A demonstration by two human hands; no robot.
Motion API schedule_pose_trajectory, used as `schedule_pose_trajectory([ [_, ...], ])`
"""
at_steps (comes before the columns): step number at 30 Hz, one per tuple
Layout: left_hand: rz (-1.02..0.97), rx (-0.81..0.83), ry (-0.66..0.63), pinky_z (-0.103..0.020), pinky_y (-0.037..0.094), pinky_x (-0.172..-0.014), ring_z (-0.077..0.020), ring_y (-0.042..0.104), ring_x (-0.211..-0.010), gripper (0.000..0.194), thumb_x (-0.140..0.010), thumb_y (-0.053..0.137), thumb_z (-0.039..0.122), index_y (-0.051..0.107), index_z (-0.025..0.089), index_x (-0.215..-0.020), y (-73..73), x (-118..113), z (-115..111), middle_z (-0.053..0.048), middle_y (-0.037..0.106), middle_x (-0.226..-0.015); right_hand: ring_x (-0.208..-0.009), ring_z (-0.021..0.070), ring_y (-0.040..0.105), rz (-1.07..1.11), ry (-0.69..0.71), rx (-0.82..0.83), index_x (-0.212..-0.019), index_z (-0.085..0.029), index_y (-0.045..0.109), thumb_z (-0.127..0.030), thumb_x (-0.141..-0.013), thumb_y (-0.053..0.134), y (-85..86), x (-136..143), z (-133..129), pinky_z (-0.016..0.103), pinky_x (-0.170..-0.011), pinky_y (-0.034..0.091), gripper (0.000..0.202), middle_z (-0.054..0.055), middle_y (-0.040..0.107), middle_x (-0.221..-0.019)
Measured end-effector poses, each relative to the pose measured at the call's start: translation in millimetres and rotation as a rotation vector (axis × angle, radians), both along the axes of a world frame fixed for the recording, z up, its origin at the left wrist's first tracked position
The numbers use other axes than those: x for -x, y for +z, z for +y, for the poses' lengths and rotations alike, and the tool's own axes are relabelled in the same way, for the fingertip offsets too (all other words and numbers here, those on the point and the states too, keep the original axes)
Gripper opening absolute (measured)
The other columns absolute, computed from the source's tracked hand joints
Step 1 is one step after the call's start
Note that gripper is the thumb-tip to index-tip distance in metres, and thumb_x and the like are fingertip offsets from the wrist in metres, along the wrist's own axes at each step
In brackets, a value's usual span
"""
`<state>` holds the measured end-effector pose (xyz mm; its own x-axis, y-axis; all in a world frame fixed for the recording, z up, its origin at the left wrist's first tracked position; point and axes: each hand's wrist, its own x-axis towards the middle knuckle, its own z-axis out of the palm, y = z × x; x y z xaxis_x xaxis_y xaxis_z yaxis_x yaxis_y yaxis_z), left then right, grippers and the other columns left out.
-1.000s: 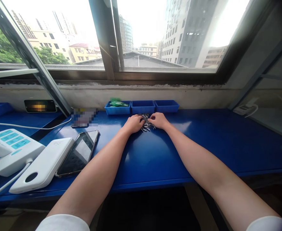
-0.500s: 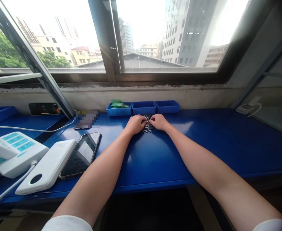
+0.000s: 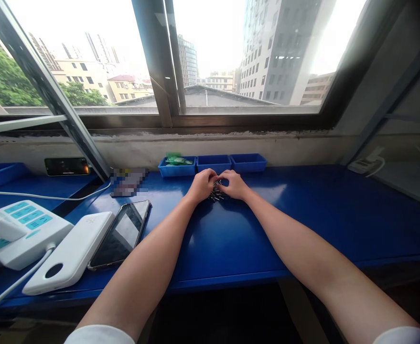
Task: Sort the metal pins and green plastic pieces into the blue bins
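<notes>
A pile of small, thin, dark and silvery screw-like pieces [image 3: 216, 195] lies on the blue tabletop [image 3: 227, 243]; their exact kind is too small to tell. My left hand [image 3: 203, 185] is at the pile's left side, thumb and fingers bent together in a pinch. From the right, my right hand [image 3: 234, 184] curls over the same pile with thumb and forefinger closed. The fingertips of both hands nearly meet above the pieces. Whatever is between them is hidden or too small to name.
Behind the hands stand three blue bins: a left bin [image 3: 177, 170] with a green plastic bag [image 3: 176, 159], a middle bin [image 3: 213, 163] and a right bin [image 3: 249, 163]. At left lie a phone [image 3: 122, 234], a white power bank [image 3: 70, 253] and a power strip [image 3: 26, 229] with cables.
My right hand has shifted slightly left, and both hands' fingertips have come closer together over the pile. The camera view has tilted up slightly.
</notes>
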<state>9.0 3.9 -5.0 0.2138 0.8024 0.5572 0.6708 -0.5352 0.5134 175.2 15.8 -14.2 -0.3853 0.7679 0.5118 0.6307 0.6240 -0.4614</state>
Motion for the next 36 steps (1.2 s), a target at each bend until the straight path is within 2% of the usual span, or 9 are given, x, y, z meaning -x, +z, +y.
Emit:
schedule_pose_trajectory([
  [6,-0.115,0.089,0.009,-0.027,0.047,-0.073,-0.0144,0.058,-0.072,0.011,-0.085,0.051,0.023,0.061,0.018,-0.083,2.5,-3.3,-2.3,-0.001,0.067,-0.080,-0.083,0.0179,0.060,0.066,0.016,-0.009,-0.080,-0.018,0.069,-0.028,-0.086,0.057,1.6,3.5,-0.3,0.030,-0.078,0.043,0.017,0.005,0.069,-0.083],
  [12,-0.116,0.103,0.058,-0.028,0.046,-0.077,-0.0161,0.059,-0.076,0.012,-0.085,0.052,0.026,0.061,0.019,-0.083,1.5,-1.6,-0.2,-0.003,0.068,-0.084,-0.072,0.0157,0.060,0.184,0.027,0.025,-0.077,-0.018,0.066,-0.030,-0.086,0.054,1.8,3.9,0.1,0.028,-0.069,0.044,0.019,0.003,0.069,-0.078],
  [15,-0.125,0.123,0.109,-0.029,0.046,-0.077,-0.0177,0.060,-0.079,0.012,-0.086,0.050,0.026,0.060,0.019,-0.083,1.5,-0.2,1.6,-0.004,0.068,-0.085,-0.072,0.0161,0.063,0.349,0.058,0.095,-0.083,-0.018,0.066,-0.028,-0.080,0.059,1.7,3.6,1.8,0.028,-0.068,0.047,0.013,0.003,0.069,-0.076],
  [20,-0.120,0.149,0.149,-0.031,0.045,-0.077,-0.0195,0.061,-0.082,0.012,-0.087,0.049,0.026,0.058,0.020,-0.083,0.6,1.2,3.8,-0.005,0.068,-0.087,-0.074,0.0177,0.065,0.567,0.149,0.237,-0.079,-0.017,0.069,-0.031,-0.066,0.071,4.4,-0.7,4.3,0.031,-0.073,0.051,0.019,0.004,0.071,-0.078],
  [25,-0.080,0.176,0.158,-0.031,0.046,-0.080,-0.0197,0.061,-0.085,0.014,-0.089,0.048,0.029,0.059,0.020,-0.086,-0.1,0.4,4.2,-0.006,0.069,-0.090,-0.079,0.0201,0.066,0.674,0.176,0.381,-0.079,-0.018,0.071,-0.033,-0.061,0.073,7.2,-6.0,4.9,0.034,-0.078,0.052,0.023,0.003,0.072,-0.078],
  [28,-0.023,0.148,0.179,-0.032,0.046,-0.084,-0.0206,0.062,-0.090,0.016,-0.089,0.049,0.032,0.059,0.020,-0.091,-1.3,1.4,5.0,-0.007,0.069,-0.096,-0.083,0.0208,0.065,0.621,0.049,0.261,-0.085,-0.017,0.071,-0.030,-0.065,0.068,6.1,-10.0,9.0,0.035,-0.083,0.051,0.024,0.005,0.073,-0.086],
  [32,0.146,0.092,0.216,-0.038,0.043,-0.090,-0.0250,0.060,-0.101,0.021,-0.090,0.046,0.032,0.059,0.019,-0.102,-3.3,3.3,4.4,-0.011,0.067,-0.105,-0.104,0.0261,0.056,0.320,-0.282,0.005,-0.108,-0.016,0.067,-0.023,-0.070,0.059,2.1,-17.2,16.0,0.042,-0.094,0.045,0.039,0.008,0.070,-0.108],
  [34,0.235,0.089,0.222,-0.042,0.040,-0.094,-0.0274,0.058,-0.107,0.024,-0.090,0.045,0.032,0.059,0.018,-0.105,-4.1,3.2,3.0,-0.012,0.066,-0.110,-0.113,0.0304,0.048,0.191,-0.406,-0.031,-0.120,-0.017,0.061,-0.023,-0.071,0.058,-0.6,-20.0,18.6,0.047,-0.098,0.040,0.050,0.009,0.064,-0.122],
  [36,0.306,0.099,0.219,-0.044,0.039,-0.096,-0.0292,0.056,-0.111,0.026,-0.091,0.044,0.032,0.059,0.018,-0.107,-4.7,2.5,1.5,-0.013,0.065,-0.113,-0.116,0.0336,0.043,0.103,-0.474,-0.021,-0.130,-0.017,0.054,-0.025,-0.072,0.058,-2.9,-21.8,20.3,0.051,-0.097,0.038,0.058,0.009,0.057,-0.133],
])
